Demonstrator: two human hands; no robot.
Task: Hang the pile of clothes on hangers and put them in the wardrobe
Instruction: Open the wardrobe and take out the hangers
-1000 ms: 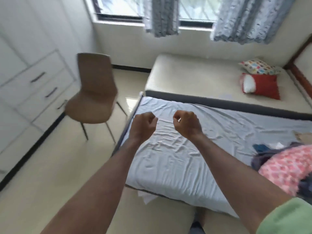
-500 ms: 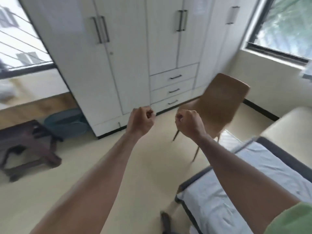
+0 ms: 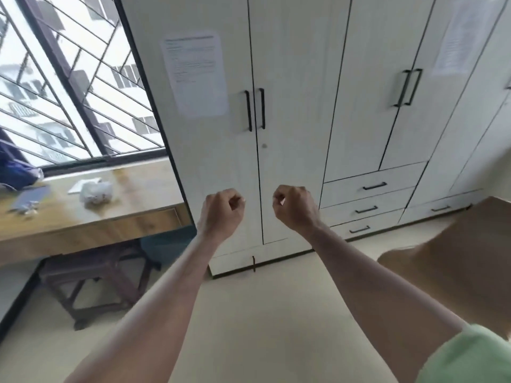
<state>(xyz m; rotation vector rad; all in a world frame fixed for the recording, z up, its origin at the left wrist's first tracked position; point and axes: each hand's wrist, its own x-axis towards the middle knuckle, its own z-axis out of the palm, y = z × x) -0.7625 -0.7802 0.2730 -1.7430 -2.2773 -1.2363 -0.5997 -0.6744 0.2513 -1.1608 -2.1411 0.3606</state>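
A tall white wardrobe [image 3: 298, 78] with closed doors fills the view ahead. Its nearest pair of doors has two black vertical handles [image 3: 255, 109], and a paper sheet is stuck on the left door. My left hand [image 3: 221, 210] and my right hand [image 3: 294, 207] are raised side by side in front of those doors, below the handles. Both are curled into fists and hold nothing. No clothes and no hangers are in view.
A wooden desk [image 3: 110, 219] with a white bag [image 3: 96, 192] stands left of the wardrobe under a barred window. A dark stool [image 3: 94, 275] sits beneath it. A brown chair [image 3: 456, 258] is at the right. Drawers [image 3: 373, 186] sit low in the wardrobe.
The view has swung from the bed and the pile of clothes leftward to face the wardrobe, which is now closer. Both hands stay fisted and held out in front.
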